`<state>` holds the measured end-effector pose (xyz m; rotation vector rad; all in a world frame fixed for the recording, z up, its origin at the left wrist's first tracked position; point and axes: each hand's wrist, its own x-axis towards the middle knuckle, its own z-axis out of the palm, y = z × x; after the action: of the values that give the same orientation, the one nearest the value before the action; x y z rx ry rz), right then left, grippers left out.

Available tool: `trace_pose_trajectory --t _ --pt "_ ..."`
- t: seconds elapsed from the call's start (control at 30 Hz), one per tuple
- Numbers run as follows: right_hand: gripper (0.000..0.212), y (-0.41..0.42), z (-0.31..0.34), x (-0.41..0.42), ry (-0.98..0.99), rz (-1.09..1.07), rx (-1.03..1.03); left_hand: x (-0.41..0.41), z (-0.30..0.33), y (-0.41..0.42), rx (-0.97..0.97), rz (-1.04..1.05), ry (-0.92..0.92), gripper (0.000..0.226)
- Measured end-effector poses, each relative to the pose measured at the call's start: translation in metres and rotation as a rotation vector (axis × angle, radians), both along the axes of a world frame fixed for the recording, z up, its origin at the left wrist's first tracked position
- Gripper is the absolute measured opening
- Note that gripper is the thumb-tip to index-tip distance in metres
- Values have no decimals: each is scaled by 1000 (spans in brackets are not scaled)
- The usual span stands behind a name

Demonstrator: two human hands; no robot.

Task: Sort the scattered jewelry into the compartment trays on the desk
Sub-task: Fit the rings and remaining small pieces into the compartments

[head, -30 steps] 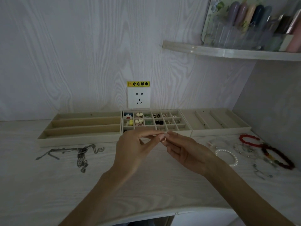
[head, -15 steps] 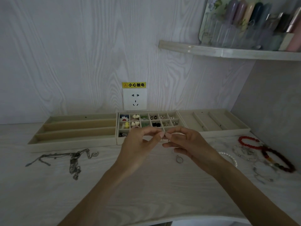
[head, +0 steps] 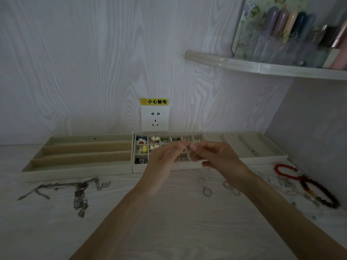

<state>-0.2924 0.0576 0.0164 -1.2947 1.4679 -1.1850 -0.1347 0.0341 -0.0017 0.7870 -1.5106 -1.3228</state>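
Note:
My left hand point(head: 161, 166) and my right hand point(head: 219, 156) meet fingertip to fingertip above the middle tray point(head: 169, 168), pinching a small ring that is almost hidden between the fingers. This tray has many small cells, several holding earrings and charms. A long-slot tray point(head: 75, 173) lies to its left and a wide-slot tray point(head: 262, 159) to its right. Loose rings point(head: 207, 191) lie on the desk below my right hand. Silver chains point(head: 78, 192) lie at the left. A red bead bracelet point(head: 283, 170) and a dark bead bracelet point(head: 323, 196) lie at the right.
A wall socket point(head: 155, 118) with a yellow warning label sits just behind the middle tray. A shelf point(head: 262, 67) with bottles and a clear organizer hangs at the upper right. A side wall closes the desk on the right, beside the bracelets.
Both hands moved away from me, from over the bare desk to above the middle tray, still pinched together. Loose rings on the desk, hidden before, have come into view.

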Motion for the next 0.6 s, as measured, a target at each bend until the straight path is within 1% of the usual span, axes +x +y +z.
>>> trace_pose_trajectory --t 0.1,0.17,0.23,0.33,0.4,0.47,0.53,0.6 --pt "6 -8 -1 -2 123 -1 -53 2 -4 -8 -2 -13 -30 26" --pt "6 -13 2 -9 209 -12 -93 8 -11 -11 -83 14 -129 30" --pt "4 -21 7 -19 387 5 -123 21 -21 -12 -185 118 -273 33" --pt "5 -35 11 -34 671 35 -121 39 -28 -13 -366 358 -506 27" --pt "5 -41 12 -39 801 65 -106 45 -25 -13 -386 485 -616 22" --pt "8 -45 11 -40 901 114 -96 50 -21 -15 -343 578 -623 20" --pt "12 -47 8 -40 981 149 -89 54 -18 -15 -341 620 -599 18" --pt "5 -50 6 -40 1013 172 -90 55 -17 -15 -326 616 -602 18"
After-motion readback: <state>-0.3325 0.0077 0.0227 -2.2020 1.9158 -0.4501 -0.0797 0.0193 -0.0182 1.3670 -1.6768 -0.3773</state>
